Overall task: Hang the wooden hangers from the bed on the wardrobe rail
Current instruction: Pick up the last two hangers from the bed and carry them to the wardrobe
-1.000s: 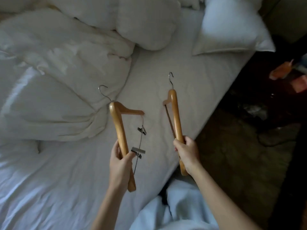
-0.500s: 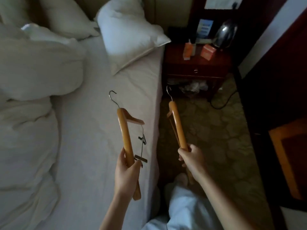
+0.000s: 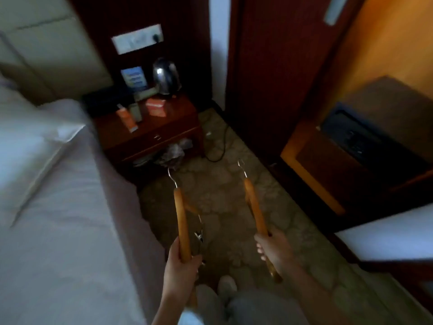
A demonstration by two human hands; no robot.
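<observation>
My left hand (image 3: 181, 270) grips a wooden hanger (image 3: 181, 221) with a metal hook and metal clips, held edge-on over the carpet. A second wooden hanger (image 3: 256, 207) is in my right hand (image 3: 274, 250), its hook pointing away from me. Both hangers are off the bed (image 3: 58, 219), which lies to the left with white sheets. An open wardrobe (image 3: 351, 127) with an orange-lit interior stands to the right; no rail is in view.
A dark wooden nightstand (image 3: 152, 134) ahead carries a kettle (image 3: 166, 76), small boxes and a tube. A cable (image 3: 220, 146) trails on the patterned carpet. A dark safe (image 3: 365, 137) sits inside the wardrobe. A white surface (image 3: 386, 235) is at lower right.
The view has swung right, from the bed to the nightstand and the wardrobe. Both hangers stay in my hands and are now over the carpet instead of the mattress.
</observation>
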